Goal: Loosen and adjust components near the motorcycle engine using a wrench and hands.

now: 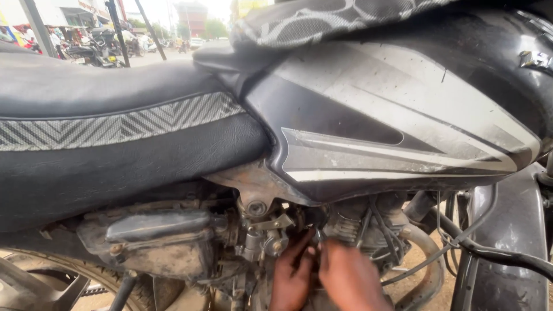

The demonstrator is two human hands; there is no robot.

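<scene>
We reach with our left hand (292, 275) and right hand (350, 281) into the dusty grey metal carburettor (266, 241) area under the black and silver fuel tank (397, 115); both hands' grip we cannot tell. We judge the step is loosening a fitting; next needs careful finger work. Behind lies the black padded seat (109, 132).

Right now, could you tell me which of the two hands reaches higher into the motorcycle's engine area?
The left hand: its fingertips stretch up toward the carburetor under the fuel tank, while the right hand sits lower beside it, toward the cables.
</scene>
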